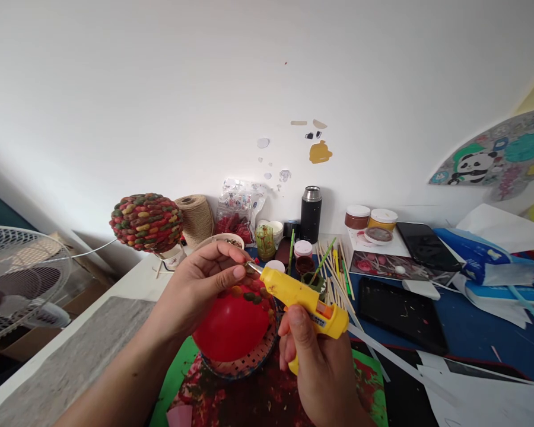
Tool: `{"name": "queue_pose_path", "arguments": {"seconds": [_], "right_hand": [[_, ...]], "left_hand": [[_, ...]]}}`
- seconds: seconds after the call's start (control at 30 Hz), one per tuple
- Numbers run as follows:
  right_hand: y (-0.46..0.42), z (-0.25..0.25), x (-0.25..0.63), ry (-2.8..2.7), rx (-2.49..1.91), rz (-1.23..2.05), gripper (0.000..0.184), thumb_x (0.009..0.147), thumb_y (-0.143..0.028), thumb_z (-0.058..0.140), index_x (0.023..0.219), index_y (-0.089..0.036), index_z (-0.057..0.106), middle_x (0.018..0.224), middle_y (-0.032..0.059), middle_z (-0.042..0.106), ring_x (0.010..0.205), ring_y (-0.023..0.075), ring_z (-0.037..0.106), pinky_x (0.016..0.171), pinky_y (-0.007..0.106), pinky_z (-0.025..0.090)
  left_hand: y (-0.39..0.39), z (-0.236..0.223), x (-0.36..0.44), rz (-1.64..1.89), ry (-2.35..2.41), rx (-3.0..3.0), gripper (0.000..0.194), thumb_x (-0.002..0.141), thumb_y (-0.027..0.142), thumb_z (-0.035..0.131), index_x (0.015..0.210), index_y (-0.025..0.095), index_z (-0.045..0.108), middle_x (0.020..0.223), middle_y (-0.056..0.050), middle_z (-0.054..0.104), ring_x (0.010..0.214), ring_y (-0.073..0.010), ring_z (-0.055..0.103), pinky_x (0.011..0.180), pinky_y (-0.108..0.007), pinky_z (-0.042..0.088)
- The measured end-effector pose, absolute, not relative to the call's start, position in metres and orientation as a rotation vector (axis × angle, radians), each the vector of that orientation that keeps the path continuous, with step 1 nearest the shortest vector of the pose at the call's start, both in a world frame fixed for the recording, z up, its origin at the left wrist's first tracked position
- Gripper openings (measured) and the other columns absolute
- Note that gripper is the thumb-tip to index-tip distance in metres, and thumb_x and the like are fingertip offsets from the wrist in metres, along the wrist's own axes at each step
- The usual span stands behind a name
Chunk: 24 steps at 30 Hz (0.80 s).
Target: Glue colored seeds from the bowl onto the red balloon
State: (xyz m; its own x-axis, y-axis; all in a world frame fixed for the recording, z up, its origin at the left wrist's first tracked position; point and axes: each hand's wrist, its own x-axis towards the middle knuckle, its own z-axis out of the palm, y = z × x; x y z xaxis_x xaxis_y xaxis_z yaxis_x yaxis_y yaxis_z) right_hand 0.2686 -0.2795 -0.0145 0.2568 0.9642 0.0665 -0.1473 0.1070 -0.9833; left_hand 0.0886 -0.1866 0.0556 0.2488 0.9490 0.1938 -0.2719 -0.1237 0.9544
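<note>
My right hand (323, 362) is wrapped round a yellow hot glue gun (296, 290) that points up and to the left. Its metal nozzle reaches the fingertips of my left hand (204, 279). Between thumb and fingers, that hand pinches a small dark, shell-like piece (250, 268), mostly hidden. Below them a red balloon (231, 326) rests in a patterned basket (240, 370). Small green, brown and orange oval pieces (250, 296) are stuck in rows on the balloon's upper side.
A ball covered in coloured pieces (146, 222) stands at left beside a twine spool (194, 219) and a fan (22, 279). Behind are a green-stained jar (266, 240) and black flask (310, 216). Wooden sticks (338, 273), a black tray (400, 311) and a phone (427, 244) lie right.
</note>
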Motion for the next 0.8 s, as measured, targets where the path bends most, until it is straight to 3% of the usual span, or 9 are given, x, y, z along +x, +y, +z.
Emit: {"name": "queue_pose_path", "arguments": {"seconds": [0.43,0.8], "right_hand": [[-0.273,-0.031,0.274,-1.032,-1.071,1.045,0.075,0.104,-0.090,0.067,0.073,-0.022,0.074,0.048,0.0003,0.061,0.045,0.0195,0.065,0.050,0.030,0.048],[-0.278,-0.016,0.268,-0.949,-1.150,0.997,0.081,0.099,-0.098,0.065,0.069,-0.024,0.072,0.048,-0.0003,0.059,0.045,0.0189,0.062,0.051,0.032,0.047]], "left_hand": [[-0.188,0.058,0.089,1.233,0.741,1.233,0.030,0.076,0.032,0.114,0.087,0.019,0.089,0.090,-0.005,0.086,0.078,-0.0186,0.086,0.075,-0.024,0.074],[-0.188,0.058,0.090,1.278,0.781,1.245,0.033,0.071,0.034,0.116,0.084,0.019,0.090,0.091,-0.005,0.084,0.079,-0.0158,0.082,0.073,-0.020,0.071]]}}
